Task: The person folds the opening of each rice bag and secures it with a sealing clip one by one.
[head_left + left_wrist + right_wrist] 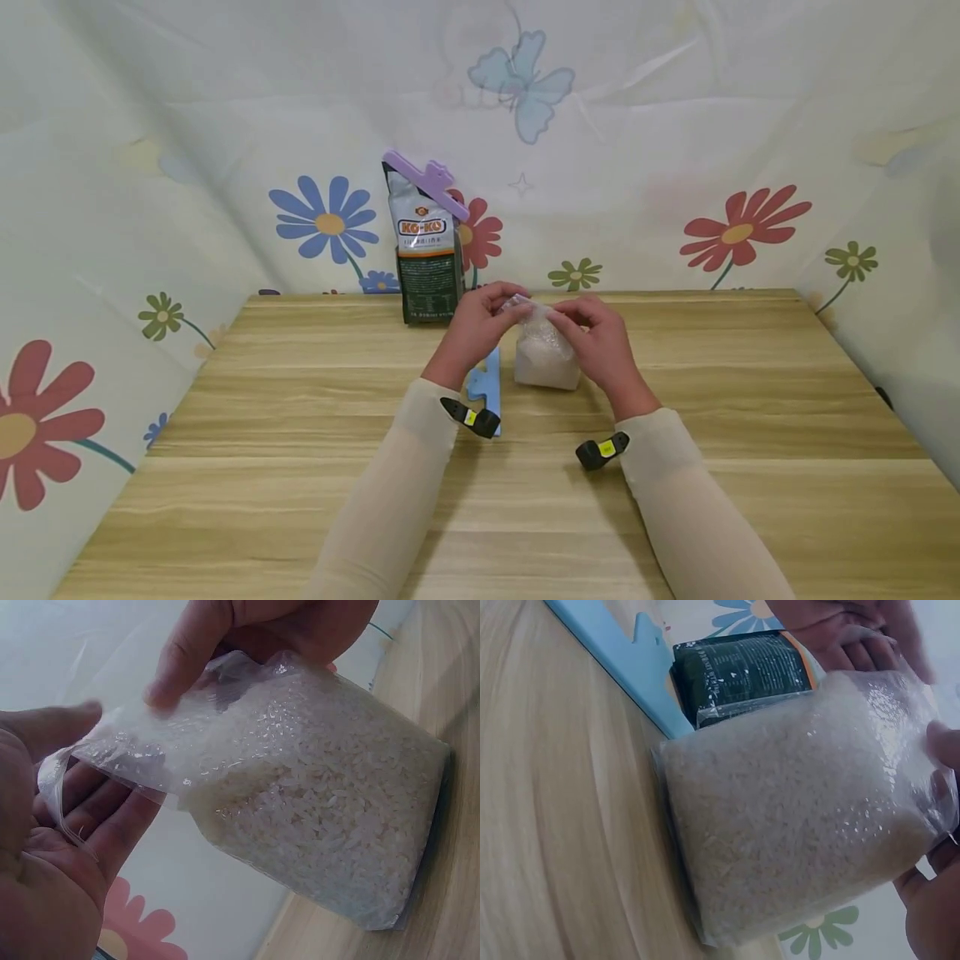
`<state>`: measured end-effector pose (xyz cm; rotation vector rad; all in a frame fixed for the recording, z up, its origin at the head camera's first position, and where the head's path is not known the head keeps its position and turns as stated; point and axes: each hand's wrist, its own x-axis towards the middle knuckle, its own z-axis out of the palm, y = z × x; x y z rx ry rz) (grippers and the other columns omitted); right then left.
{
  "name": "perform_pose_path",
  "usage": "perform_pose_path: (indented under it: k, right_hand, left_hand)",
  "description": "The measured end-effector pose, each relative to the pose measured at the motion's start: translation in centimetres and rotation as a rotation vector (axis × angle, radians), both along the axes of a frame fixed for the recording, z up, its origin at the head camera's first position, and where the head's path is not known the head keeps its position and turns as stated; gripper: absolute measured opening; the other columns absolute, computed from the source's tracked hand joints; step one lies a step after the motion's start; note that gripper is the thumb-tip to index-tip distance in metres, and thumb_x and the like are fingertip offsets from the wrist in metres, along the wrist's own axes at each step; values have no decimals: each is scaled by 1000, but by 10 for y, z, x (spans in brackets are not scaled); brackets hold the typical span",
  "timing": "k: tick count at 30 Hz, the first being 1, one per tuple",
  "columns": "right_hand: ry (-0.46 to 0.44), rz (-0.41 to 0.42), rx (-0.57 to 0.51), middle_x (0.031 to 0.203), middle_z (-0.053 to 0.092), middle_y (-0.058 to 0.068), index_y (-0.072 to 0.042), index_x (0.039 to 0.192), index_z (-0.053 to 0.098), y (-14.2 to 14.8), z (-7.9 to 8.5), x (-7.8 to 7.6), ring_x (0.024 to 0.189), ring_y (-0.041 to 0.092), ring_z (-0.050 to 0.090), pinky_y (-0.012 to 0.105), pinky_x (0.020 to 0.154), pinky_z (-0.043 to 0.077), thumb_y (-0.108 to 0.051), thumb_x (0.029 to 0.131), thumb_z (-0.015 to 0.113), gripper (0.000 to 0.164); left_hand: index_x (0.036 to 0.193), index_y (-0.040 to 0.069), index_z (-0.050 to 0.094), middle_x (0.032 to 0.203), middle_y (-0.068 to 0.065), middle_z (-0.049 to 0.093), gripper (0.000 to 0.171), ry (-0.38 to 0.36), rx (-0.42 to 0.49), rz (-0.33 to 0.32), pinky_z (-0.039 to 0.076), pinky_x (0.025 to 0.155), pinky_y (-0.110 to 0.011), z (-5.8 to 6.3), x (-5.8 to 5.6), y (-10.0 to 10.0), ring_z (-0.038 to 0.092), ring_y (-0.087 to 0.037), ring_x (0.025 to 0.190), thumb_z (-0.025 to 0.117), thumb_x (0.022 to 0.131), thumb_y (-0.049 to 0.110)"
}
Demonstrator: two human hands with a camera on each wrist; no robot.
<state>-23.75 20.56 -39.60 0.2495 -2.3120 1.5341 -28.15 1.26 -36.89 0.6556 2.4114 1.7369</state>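
Note:
A clear plastic bag of rice (546, 360) stands on the wooden table, its loose top gathered upward between both hands. At the left of that top, my left hand (480, 323) has its thumb on one side of the film and its curled fingers on the other. My right hand (602, 340) pinches the opposite side, thumb pressed on the film in the left wrist view. White grains (322, 795) fill the lower part of the bag, while the plastic above is crumpled. Beside the bag lies a light blue bag clip (491, 387), partly hidden behind the left wrist.
Behind the left hand, a dark green and silver KO-KO bag (427, 275) stands upright against the flowered backdrop, with a purple clip (427, 182) across its top. Black wrist cameras (600, 451) stick out from both cuffs. The backdrop closes off the table's back and sides.

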Motion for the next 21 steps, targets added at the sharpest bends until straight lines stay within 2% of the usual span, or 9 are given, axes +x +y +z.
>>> perform_pose_path:
  k: [5, 11, 16, 21]
  right_hand:
    - [38, -19, 17, 95, 62, 7, -9, 101, 73, -4, 2, 2, 87, 13, 57, 30, 80, 48, -30, 93, 65, 24]
    - [53, -17, 3, 96, 63, 7, -9, 98, 74, -4, 2, 3, 86, 12, 58, 27, 80, 49, -28, 91, 68, 21]
    - [-22, 9, 41, 100, 68, 5, -12, 102, 75, 7, 4, 3, 91, 14, 62, 30, 81, 52, -34, 90, 68, 25]
    - [-121, 46, 104, 108, 71, 5, -14, 107, 74, 23, 2, 0, 99, 17, 63, 35, 84, 53, -36, 90, 68, 29]
  left_hand:
    - [117, 25, 66, 119, -1, 61, 33, -11, -87, 11, 55, 79, -31, 1, 1, 2, 59, -19, 100, 72, 87, 37]
    - [110, 24, 68, 114, 0, 65, 26, 22, -154, 36, 55, 79, -34, 1, 1, 4, 61, -17, 100, 69, 89, 38]
    - [106, 25, 70, 106, 5, 69, 22, 33, -147, 36, 54, 84, -33, 0, 0, 4, 64, -12, 99, 69, 88, 39]
    - [103, 23, 71, 103, 4, 71, 18, 65, -121, 29, 54, 87, -35, -2, -1, 1, 67, -11, 100, 69, 89, 35]
